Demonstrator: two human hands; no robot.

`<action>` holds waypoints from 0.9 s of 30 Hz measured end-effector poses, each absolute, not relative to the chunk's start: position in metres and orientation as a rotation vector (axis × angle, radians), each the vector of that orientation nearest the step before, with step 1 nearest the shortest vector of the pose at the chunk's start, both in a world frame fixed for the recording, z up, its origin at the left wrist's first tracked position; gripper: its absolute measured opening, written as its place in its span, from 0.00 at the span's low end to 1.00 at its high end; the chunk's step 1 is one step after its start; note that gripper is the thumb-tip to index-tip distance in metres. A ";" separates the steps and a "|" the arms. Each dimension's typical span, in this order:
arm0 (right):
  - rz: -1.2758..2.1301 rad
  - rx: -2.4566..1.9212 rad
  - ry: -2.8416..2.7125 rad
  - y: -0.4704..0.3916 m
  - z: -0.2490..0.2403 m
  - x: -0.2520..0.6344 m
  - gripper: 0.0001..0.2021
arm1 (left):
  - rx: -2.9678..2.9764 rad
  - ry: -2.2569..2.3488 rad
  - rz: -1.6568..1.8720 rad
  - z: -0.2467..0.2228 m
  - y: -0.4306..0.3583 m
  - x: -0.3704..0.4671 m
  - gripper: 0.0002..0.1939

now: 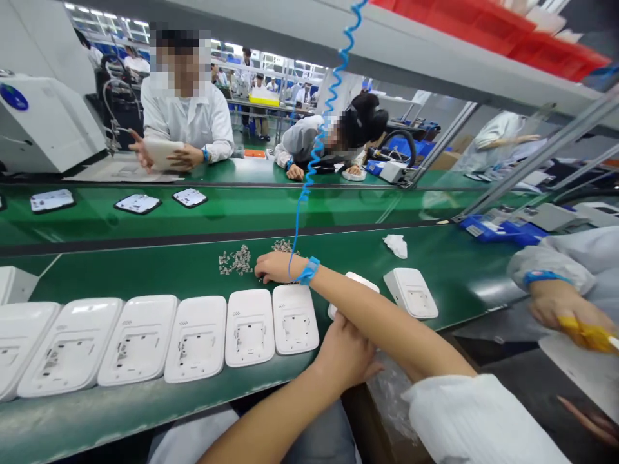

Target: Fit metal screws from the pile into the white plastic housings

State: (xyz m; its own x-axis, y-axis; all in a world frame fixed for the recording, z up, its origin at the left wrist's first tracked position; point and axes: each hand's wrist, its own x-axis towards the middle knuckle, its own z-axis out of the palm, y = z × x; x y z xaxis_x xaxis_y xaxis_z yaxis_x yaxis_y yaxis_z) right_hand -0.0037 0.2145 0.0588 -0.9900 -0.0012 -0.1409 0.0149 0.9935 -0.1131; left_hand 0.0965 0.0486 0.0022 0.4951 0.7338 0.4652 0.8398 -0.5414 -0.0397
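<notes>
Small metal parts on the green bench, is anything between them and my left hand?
Yes. Your right hand and the last white housing in the row stand between your left hand and the small metal parts.

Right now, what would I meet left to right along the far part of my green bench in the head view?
Loose metal parts, right hand, blue wristband, crumpled white piece, blue tray.

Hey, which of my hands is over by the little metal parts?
Your right hand, wearing the blue wristband; your left hand is nearer you, its wrist bare.
</notes>
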 end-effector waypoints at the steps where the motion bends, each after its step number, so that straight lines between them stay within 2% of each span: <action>1: -0.208 -0.010 2.999 0.215 0.056 -0.005 0.04 | -2.478 -1.316 -0.606 0.001 0.050 0.094 0.39; 5: -0.247 0.023 3.031 0.213 0.057 -0.005 0.07 | -2.420 -1.322 -0.756 -0.006 0.057 0.093 0.33; 7: -0.371 0.073 3.081 0.215 0.062 -0.005 0.15 | -2.403 -1.336 -0.802 -0.006 0.058 0.095 0.26; 9: -0.460 0.119 3.161 0.221 0.072 0.001 0.19 | -2.390 -1.359 -0.754 -0.002 0.058 0.096 0.18; 11: -0.565 0.151 3.235 0.228 0.086 0.019 0.17 | -2.337 -1.405 -0.629 0.007 0.057 0.096 0.14; 14: -0.726 0.288 3.417 0.223 0.110 0.072 0.12 | -2.161 -1.470 -0.485 0.022 0.054 0.097 0.18; 18: -0.817 0.755 3.692 0.183 0.130 0.167 0.06 | -1.995 -1.565 -0.469 0.033 0.052 0.116 0.22; 23: -0.888 1.545 3.782 0.126 0.128 0.263 0.04 | -2.454 -1.208 -0.690 0.017 0.089 0.182 0.14; 27: -0.689 2.209 3.555 0.102 0.120 0.318 0.05 | -2.501 -1.184 -0.686 0.000 0.129 0.231 0.27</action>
State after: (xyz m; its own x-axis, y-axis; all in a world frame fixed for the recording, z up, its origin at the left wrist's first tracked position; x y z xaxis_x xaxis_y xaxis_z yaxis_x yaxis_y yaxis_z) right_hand 0.3177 0.1025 0.1204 -0.0589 0.7790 0.6243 0.4895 0.5675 -0.6620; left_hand 0.2313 0.1294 -0.0005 0.5489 0.6442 0.5326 0.7822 -0.6205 -0.0557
